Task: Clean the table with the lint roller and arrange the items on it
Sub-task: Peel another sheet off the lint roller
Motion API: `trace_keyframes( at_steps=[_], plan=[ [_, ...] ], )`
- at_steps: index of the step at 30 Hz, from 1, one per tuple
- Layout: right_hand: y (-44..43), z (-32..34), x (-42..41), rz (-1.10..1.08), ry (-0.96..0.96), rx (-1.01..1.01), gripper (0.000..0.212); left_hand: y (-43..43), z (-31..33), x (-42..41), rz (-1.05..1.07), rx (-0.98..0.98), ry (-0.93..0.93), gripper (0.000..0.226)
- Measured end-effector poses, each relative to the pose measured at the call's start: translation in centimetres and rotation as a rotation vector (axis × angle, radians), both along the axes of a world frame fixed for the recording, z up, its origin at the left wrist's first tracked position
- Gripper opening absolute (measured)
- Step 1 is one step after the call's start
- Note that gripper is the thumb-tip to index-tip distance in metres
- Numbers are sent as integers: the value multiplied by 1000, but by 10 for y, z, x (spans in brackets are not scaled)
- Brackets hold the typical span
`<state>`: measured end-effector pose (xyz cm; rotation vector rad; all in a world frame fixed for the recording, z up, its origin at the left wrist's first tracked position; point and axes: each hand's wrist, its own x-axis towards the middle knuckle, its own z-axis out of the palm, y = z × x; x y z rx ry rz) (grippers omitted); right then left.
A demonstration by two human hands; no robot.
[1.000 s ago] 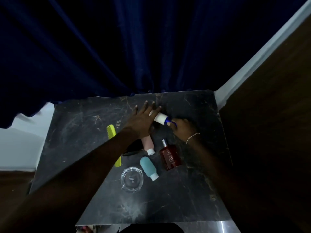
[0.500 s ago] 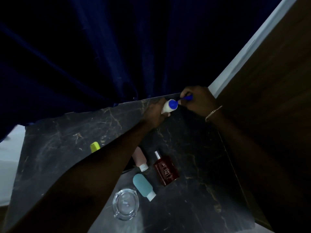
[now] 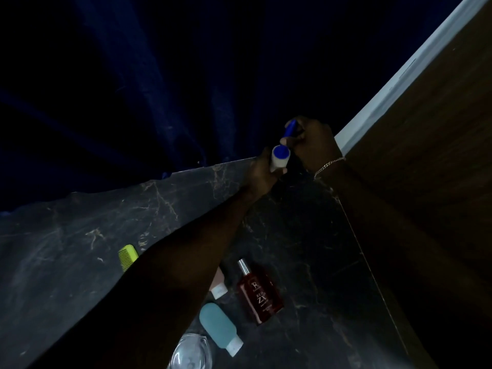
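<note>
While the right hand [image 3: 314, 145] is gripping the roller [image 3: 279, 159] by its handle and the left hand [image 3: 259, 173] is clasping its roll at the table's [image 3: 80, 235] far right corner, the left forearm is crossing above the red bottle [image 3: 259, 294], likely risking knocking it.

The red perfume bottle [image 3: 259, 295] reads "RED ZX".

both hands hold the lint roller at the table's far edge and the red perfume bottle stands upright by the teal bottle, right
No: the head view shows the dark red perfume bottle lying flat on the black marble table by the teal squeeze bottle. The rest holds: left hand and right hand hold the white, blue-handled lint roller.
</note>
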<state>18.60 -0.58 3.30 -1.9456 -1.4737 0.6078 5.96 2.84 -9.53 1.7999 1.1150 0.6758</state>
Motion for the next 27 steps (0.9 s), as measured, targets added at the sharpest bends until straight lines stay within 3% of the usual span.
trace_keyframes(
  at_steps=[6,15,21,24,27],
  plan=[
    [4,-4,4,-21,11,-13,35,3,-5,-1,-30,43,12,46],
    [7,-4,2,-16,-22,-77,36,4,7,-2,-107,-135,56,67],
    [2,-2,4,-20,-33,-110,35,5,24,-13,-134,-30,193,71],
    [-5,-1,7,-18,-19,-144,48,1,34,-24,-147,24,363,89],
    [-14,6,9,-31,10,-155,73,-3,45,-40,-160,51,483,93]
  ],
)
